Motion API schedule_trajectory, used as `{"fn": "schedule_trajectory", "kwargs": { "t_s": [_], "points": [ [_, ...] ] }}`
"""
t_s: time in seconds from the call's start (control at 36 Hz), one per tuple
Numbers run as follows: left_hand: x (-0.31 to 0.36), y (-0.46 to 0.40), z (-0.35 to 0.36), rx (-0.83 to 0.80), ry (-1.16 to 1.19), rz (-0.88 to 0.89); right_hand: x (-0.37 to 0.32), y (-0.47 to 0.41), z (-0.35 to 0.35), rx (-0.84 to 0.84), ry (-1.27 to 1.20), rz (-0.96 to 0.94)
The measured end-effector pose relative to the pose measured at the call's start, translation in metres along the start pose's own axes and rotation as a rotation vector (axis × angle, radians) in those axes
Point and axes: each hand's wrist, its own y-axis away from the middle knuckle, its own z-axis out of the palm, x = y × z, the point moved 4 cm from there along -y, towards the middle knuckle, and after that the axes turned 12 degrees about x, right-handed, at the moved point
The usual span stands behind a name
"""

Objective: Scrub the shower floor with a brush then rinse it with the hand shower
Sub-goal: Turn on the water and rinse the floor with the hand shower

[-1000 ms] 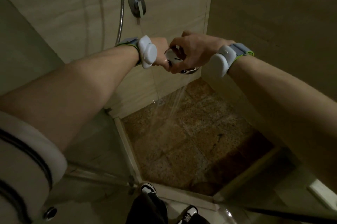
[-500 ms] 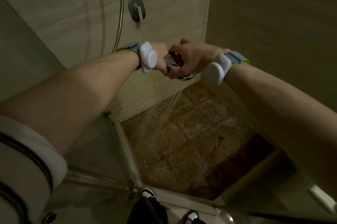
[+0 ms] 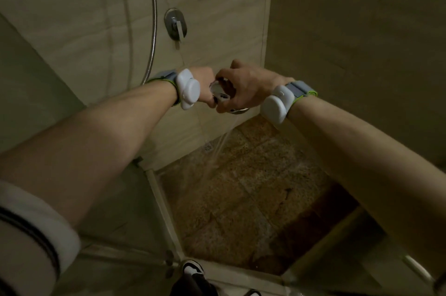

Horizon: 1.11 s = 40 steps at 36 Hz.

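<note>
Both hands on shower head (image 3: 223, 98), mostly hidden: right hand (image 3: 243, 88) fingers curled over it, left hand (image 3: 205, 87) gripping behind wristband. Spray below fingers onto floor (image 3: 253, 187).

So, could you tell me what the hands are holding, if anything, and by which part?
Both hold the hand shower: the left hand grips its handle, and the right hand curls its fingers over the spraying head.

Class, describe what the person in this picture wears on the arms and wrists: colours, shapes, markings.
Both forearms are bare. Each wrist carries a rounded white plastic device, left and right, on a grey strap with a lime-green edge. The left arm's white sleeve is pushed up and has dark stripes near the cuff.
</note>
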Motion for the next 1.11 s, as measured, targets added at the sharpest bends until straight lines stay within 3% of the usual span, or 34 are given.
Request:
{"fn": "schedule_trajectory", "kwargs": {
  "t_s": [0.53, 0.75, 0.92, 1.11],
  "points": [
    [-0.006, 0.001, 0.002, -0.055, 0.032, -0.065, -0.003, -0.001, 0.004, -0.005, -0.029, -0.012],
    [-0.008, 0.001, -0.005, 0.001, 0.019, -0.083, -0.004, -0.001, 0.002, 0.036, -0.053, 0.000],
    [-0.007, 0.001, 0.005, -0.053, 0.035, -0.064, -0.006, 0.001, 0.005, -0.050, -0.027, 0.004],
    [-0.011, 0.000, -0.006, -0.005, 0.038, -0.076, -0.007, 0.000, 0.000, 0.026, -0.060, -0.004]
  ]
}}
